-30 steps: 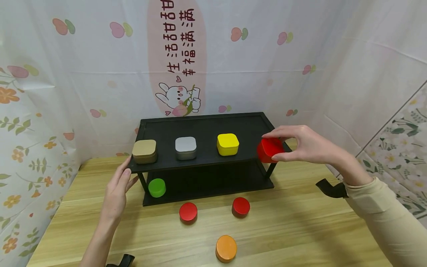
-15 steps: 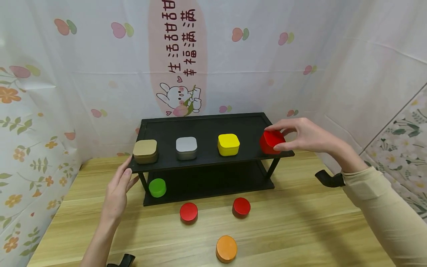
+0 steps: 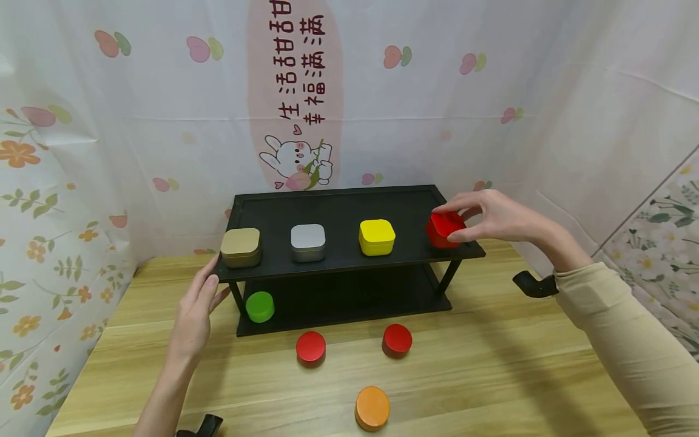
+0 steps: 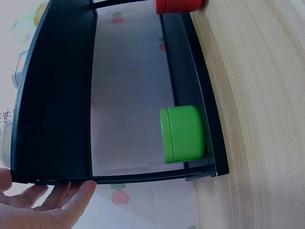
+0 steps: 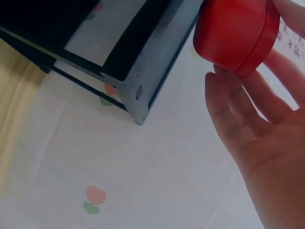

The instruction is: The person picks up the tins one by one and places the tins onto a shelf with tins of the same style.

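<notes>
Head view: glossy red rounded-square box (image 3: pixel 440 228), pinched by right hand (image 3: pixel 486 215) at right end of black rectangular 2-tier shelf (image 3: pixel 338 209), presumably for level handling; contact with shelf unclear. White printed cloth (image 3: pixel 426 121), lettered 生活甜甜, 幸福满满, top cropped. Left-wrist view: left hand (image 4: pixel 38 212), fingers extended against shelf's end, probably steadying. Right-wrist view: thumb and fingers about box's sides; brand none legible.

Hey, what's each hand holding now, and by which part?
Right hand pinches the red square tin by its sides; left hand touches the black shelf at its upper left end, grip unclear.
</notes>
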`<control>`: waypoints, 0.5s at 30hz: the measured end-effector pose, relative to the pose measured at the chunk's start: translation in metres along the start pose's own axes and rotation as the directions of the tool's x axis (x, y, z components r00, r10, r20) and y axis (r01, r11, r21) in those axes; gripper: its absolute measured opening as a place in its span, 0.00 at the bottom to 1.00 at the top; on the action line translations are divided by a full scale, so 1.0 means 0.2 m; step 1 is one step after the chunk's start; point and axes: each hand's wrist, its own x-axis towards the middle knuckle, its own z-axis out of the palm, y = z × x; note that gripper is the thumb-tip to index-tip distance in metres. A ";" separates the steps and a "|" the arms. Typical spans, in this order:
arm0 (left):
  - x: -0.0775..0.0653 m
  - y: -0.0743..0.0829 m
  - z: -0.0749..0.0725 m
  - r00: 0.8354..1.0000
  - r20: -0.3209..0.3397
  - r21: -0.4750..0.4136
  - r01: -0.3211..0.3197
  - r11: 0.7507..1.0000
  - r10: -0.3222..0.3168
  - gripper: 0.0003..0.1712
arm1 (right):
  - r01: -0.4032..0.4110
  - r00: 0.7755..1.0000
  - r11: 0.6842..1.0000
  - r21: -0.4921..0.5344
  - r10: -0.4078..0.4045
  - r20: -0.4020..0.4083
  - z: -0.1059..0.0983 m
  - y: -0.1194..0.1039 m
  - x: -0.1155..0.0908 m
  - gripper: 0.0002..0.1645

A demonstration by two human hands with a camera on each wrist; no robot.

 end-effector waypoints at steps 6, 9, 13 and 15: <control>0.00 0.00 0.00 1.000 0.002 -0.001 -0.001 1.000 0.001 0.30 | -0.012 0.999 1.000 0.007 0.011 0.038 0.00 0.01 0.01 0.30; 0.00 0.01 0.00 1.000 0.002 0.003 0.001 1.000 -0.001 0.31 | -0.018 0.998 1.000 0.005 0.018 0.056 0.00 0.02 0.02 0.31; 0.00 0.01 0.00 1.000 0.000 0.016 0.007 1.000 -0.007 0.32 | -0.025 0.997 1.000 -0.006 0.026 0.075 0.00 0.04 0.04 0.31; 0.00 0.01 0.00 1.000 0.001 0.016 0.007 1.000 -0.007 0.32 | -0.028 0.996 1.000 -0.006 0.029 0.081 0.00 0.05 0.04 0.31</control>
